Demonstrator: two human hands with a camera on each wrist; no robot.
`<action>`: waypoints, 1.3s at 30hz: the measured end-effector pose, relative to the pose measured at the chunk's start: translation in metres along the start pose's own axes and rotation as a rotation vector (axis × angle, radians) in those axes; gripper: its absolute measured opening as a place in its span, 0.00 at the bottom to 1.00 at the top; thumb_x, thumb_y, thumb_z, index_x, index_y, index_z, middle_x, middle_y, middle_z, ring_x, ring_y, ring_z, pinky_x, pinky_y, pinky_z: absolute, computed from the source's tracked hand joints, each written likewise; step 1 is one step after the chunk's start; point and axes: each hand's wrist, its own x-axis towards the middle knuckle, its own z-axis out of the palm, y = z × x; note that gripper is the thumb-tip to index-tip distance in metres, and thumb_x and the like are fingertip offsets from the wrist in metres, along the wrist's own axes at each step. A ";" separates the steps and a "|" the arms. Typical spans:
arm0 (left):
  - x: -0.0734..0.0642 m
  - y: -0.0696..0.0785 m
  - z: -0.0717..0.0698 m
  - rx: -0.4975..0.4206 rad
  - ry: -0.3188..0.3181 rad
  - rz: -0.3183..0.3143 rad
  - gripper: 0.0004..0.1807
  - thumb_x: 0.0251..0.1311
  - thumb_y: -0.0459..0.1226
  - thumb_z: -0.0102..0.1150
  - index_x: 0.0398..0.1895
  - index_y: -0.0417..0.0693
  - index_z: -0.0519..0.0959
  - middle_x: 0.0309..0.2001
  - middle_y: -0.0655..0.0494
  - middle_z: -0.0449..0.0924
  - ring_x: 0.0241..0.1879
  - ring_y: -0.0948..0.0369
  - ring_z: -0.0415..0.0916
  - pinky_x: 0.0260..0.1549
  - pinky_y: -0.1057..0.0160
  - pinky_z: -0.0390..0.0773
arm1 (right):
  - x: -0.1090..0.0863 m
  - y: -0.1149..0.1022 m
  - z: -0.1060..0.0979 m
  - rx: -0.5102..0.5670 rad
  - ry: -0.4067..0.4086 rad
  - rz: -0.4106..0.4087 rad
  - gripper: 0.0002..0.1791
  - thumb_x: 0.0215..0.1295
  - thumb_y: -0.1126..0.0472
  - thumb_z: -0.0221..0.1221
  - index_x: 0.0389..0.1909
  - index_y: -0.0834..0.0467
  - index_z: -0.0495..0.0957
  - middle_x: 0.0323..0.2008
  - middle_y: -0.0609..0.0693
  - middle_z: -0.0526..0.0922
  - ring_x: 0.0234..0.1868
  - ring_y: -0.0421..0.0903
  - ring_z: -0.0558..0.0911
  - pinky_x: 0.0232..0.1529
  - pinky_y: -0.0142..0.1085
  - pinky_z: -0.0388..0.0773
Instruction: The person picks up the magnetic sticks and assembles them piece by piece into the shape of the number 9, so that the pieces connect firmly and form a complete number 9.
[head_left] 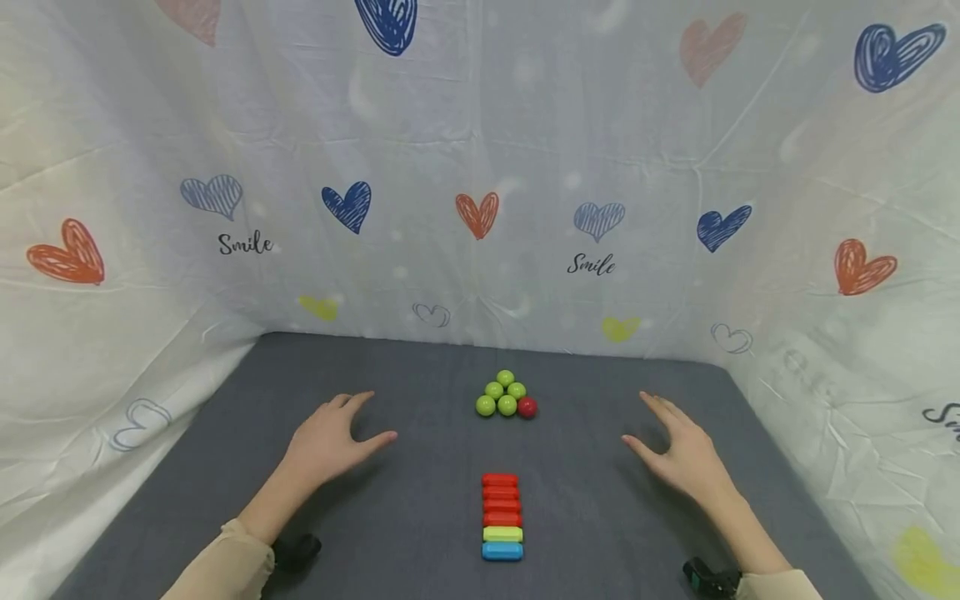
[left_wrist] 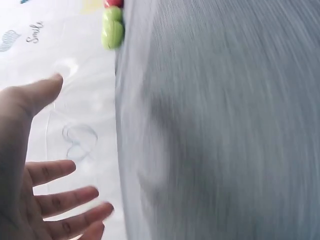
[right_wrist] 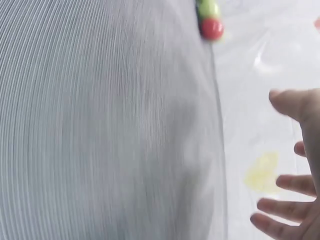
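Your left hand (head_left: 330, 437) and right hand (head_left: 684, 454) stand at 9 and 3 o'clock from the middle of the bench (head_left: 420, 467). On both, the fingers are spread and the thumb is well apart from them; neither hand holds or touches any item.

At 6 o'clock lie four red bars (head_left: 500, 493), a yellow-green bar (head_left: 502, 533) and a blue bar (head_left: 502, 551), packed side by side. At 12 o'clock sit five green balls (head_left: 494, 390) and a red ball (head_left: 527, 407).

In my judgement, you should approach from above, one piece at a time. Pinch a bar by its 9 and 3 o'clock ends, since neighbours crowd its long sides. Lift straight so the column keeps its line. Balls will likely roll if brushed; close on them gently.

Each bar's long axis runs 9 to 3 o'clock, with no end distinguishable as a front; the column runs 12 to 6, blue nearest you. The balls' triangle points to 12 o'clock, red at its 4 o'clock corner; a ball has no long axis.
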 end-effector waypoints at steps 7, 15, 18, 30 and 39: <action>0.006 0.029 0.026 -0.332 -0.034 0.014 0.25 0.71 0.51 0.68 0.62 0.47 0.84 0.50 0.51 0.86 0.31 0.58 0.79 0.31 0.56 0.79 | 0.016 -0.049 0.038 0.254 -0.062 -0.064 0.35 0.68 0.51 0.72 0.72 0.59 0.76 0.59 0.62 0.85 0.50 0.58 0.88 0.43 0.49 0.86; 0.012 0.075 0.066 -0.574 -0.125 0.139 0.12 0.73 0.43 0.66 0.53 0.49 0.88 0.47 0.56 0.86 0.22 0.64 0.70 0.24 0.64 0.73 | 0.020 -0.100 0.073 0.544 -0.257 -0.006 0.23 0.73 0.53 0.68 0.64 0.57 0.83 0.51 0.52 0.89 0.43 0.44 0.88 0.39 0.34 0.81; 0.012 0.083 0.079 -0.597 -0.141 0.157 0.13 0.76 0.45 0.63 0.53 0.49 0.88 0.47 0.56 0.86 0.30 0.62 0.76 0.32 0.61 0.77 | 0.019 -0.115 0.086 0.599 -0.291 -0.006 0.21 0.75 0.52 0.66 0.61 0.59 0.84 0.47 0.51 0.89 0.40 0.42 0.86 0.37 0.34 0.80; 0.002 0.090 0.097 -0.734 -0.263 0.194 0.15 0.72 0.48 0.68 0.54 0.51 0.89 0.48 0.59 0.89 0.14 0.69 0.60 0.17 0.69 0.65 | 0.008 -0.109 0.111 0.720 -0.289 -0.198 0.10 0.78 0.58 0.62 0.50 0.55 0.89 0.39 0.46 0.89 0.28 0.35 0.77 0.30 0.31 0.75; 0.007 0.091 0.100 -0.705 -0.295 0.215 0.11 0.68 0.47 0.72 0.49 0.56 0.91 0.42 0.66 0.89 0.13 0.69 0.59 0.15 0.70 0.62 | 0.010 -0.108 0.108 0.709 -0.257 -0.346 0.05 0.70 0.59 0.70 0.44 0.50 0.90 0.39 0.44 0.90 0.35 0.37 0.80 0.38 0.34 0.79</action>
